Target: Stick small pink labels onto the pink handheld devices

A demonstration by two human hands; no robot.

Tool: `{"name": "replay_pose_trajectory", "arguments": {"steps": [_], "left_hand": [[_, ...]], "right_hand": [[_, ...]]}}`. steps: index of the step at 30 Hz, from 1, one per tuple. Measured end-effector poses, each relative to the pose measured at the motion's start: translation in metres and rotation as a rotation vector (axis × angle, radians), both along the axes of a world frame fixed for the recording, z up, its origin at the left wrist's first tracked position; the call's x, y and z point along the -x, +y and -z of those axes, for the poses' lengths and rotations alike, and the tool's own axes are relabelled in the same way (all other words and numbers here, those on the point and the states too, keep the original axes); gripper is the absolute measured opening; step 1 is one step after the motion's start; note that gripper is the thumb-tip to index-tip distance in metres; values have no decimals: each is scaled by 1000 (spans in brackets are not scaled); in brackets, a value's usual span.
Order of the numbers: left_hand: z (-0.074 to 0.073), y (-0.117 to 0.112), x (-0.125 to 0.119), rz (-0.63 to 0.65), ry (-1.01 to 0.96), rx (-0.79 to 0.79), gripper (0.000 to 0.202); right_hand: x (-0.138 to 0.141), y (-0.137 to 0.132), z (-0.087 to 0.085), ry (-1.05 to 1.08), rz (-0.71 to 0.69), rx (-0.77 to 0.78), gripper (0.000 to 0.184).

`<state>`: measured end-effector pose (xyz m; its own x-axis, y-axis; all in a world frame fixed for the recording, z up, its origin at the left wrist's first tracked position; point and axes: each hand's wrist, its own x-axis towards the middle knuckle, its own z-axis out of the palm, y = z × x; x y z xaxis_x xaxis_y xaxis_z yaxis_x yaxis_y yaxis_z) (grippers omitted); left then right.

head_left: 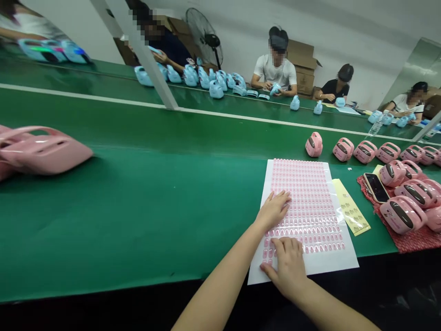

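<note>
A white sheet (339, 255) covered with rows of small pink stickers lies on the green conveyor belt (138, 207) in front of me. My left hand (274, 209) rests flat on the sheet's left side, fingers stretched out. Nearer to me, my right hand (287, 266) lies on the sheet's lower left corner, fingers curled down onto the stickers; whether it pinches one is unclear.
Several pink toy housings (401, 214) sit at the right, some on a red cloth (413, 241) beside a phone (376, 187). A yellow sticker strip (350, 207) lies next to the sheet. A large pink shell (41, 149) is at left. Other people handle blue housings (216, 89) across the belt.
</note>
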<state>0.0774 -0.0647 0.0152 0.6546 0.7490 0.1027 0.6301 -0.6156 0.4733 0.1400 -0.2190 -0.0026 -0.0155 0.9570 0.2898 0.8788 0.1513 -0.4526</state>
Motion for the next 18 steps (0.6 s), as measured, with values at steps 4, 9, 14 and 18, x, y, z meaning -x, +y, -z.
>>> {"name": "replay_pose_trajectory", "arguments": {"steps": [4,9,14,18], "left_hand": [[-1,5,2,3,2,-2,32],[-2,8,3,-5,16,-2,32],[-3,6,4,-13,32,-6,33],[-4,5,5,-14,37,-12,32]], "right_hand": [[4,5,0,6,0,-11,46],[-2,4,1,38,-56,-15,43],[-3,0,6,52,-98,-41,41],[-1,1,11,54,-82,-44,39]]}}
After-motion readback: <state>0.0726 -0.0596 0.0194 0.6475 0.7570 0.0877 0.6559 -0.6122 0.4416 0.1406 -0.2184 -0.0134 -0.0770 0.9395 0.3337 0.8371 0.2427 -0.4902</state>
